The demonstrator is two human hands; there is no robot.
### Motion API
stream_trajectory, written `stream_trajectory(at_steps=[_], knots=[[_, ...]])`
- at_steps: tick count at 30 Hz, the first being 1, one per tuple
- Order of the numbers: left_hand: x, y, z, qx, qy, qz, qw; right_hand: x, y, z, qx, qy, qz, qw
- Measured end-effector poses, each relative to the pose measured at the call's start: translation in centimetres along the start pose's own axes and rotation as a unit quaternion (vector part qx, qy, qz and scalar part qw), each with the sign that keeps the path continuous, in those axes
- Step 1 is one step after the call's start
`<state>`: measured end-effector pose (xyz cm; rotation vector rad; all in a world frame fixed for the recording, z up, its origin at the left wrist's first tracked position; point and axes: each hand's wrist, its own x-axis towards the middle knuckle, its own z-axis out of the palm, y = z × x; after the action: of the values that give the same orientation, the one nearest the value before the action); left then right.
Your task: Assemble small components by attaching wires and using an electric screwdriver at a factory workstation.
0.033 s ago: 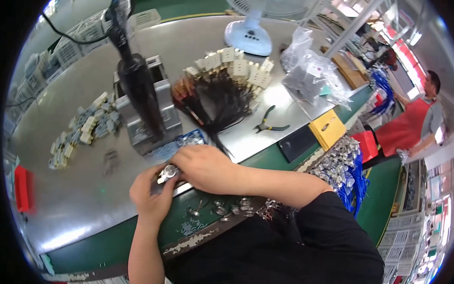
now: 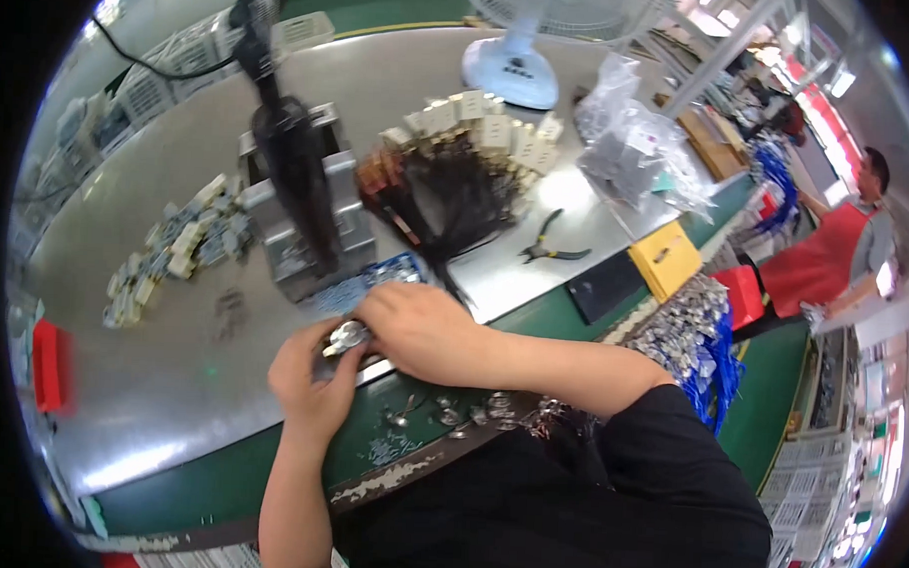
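Note:
A small shiny round metal part (image 2: 350,335), with a pale piece at its lower left, is pinched between the thumb and fingers of my left hand (image 2: 311,371). My right hand (image 2: 421,325) curls closed against the other side of this part, its fingertips partly hidden. Just beyond my right knuckles lies a blue tray (image 2: 400,267) of small pieces. A tall black tool (image 2: 300,173) with a cable stands in front of a grey metal box-like fixture (image 2: 356,226). On the green table edge nearest me sit loose round metal parts (image 2: 450,412) and a scatter of small pins or screws (image 2: 394,447).
Cream and grey blocks (image 2: 186,245) are heaped at left, near a red bin (image 2: 49,365). Dark wires with white connectors (image 2: 495,133) lie at centre. Pliers (image 2: 554,249), a black flat object (image 2: 605,286), a yellow case (image 2: 666,261) and a fan (image 2: 512,71) lie beyond. A red-aproned person (image 2: 826,252) stands right.
The metal part has tilted slightly in my fingers, and both hands have shifted only a little. The whole view has moved slightly, so the bench things appear a bit further right.

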<state>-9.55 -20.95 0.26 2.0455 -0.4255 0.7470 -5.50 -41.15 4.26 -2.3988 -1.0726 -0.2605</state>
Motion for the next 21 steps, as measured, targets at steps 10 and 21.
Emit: stream_trajectory(at_steps=[10, 21], knots=[[0.1, 0.8, -0.4, -0.079, -0.03, 0.004, 0.996, -1.0, 3.1, -2.3, -0.068, 0.012, -0.216, 0.974], [-0.5, 1.6, 0.3, -0.099, -0.283, 0.115, 0.947, -0.9, 16.3, -8.3, -0.408, 0.389, 0.102, 0.82]])
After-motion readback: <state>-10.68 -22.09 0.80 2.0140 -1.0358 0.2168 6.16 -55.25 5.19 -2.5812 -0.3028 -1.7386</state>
